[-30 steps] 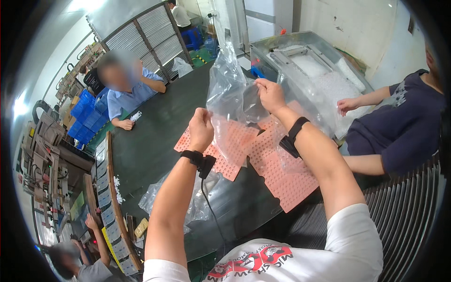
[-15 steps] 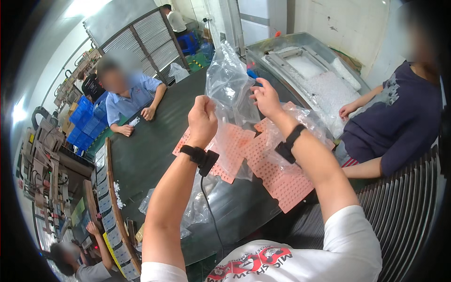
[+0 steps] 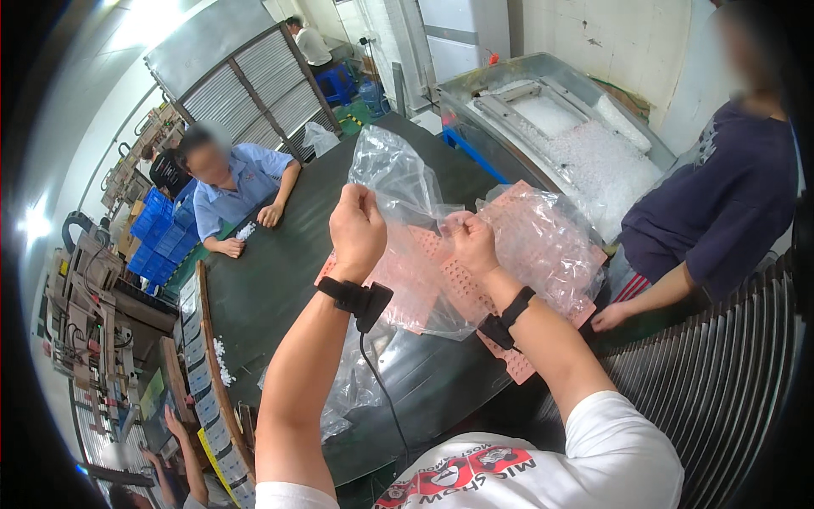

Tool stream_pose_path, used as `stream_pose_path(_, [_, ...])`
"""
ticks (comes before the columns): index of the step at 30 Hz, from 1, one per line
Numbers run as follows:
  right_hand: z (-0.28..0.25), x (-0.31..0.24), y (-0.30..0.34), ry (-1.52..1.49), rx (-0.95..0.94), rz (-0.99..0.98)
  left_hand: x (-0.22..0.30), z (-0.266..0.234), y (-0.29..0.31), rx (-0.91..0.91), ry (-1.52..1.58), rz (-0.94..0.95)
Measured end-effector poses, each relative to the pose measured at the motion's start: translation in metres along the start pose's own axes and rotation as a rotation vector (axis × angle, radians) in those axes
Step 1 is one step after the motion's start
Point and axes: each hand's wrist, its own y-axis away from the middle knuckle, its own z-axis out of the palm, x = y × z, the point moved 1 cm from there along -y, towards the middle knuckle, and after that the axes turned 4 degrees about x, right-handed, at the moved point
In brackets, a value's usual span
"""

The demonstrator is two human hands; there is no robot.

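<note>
Left hand (image 3: pixel 358 231) and right hand (image 3: pixel 471 242) both pinching shut on a crinkled clear plastic bag (image 3: pixel 398 182), holding it raised above pink perforated sheets (image 3: pixel 462 288) lying on the dark worktop (image 3: pixel 280 280), a seated person in blue far left.

Bare dark table (image 3: pixel 280 288) lies open to the left of the pink sheets (image 3: pixel 509 254). Heaped clear bags (image 3: pixel 543 242) crowd the right side, beside a co-worker's hand (image 3: pixel 609 317).
</note>
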Motion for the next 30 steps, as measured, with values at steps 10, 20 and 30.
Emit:
stream_pose_path(10, [-0.026, -0.025, -0.022, 0.547, -0.145, -0.330, -0.021, -0.014, 0.001, -0.039, -0.131, -0.128])
stream_pose_path(20, [0.009, -0.005, 0.072, 0.455, -0.263, 0.012, -0.006, -0.003, 0.027, 0.018, 0.068, -0.159])
stream_pose_path(30, [0.009, 0.015, 0.039, -1.321, -0.151, 0.542, -0.032, -0.016, 0.076, -0.013, 0.228, -0.339])
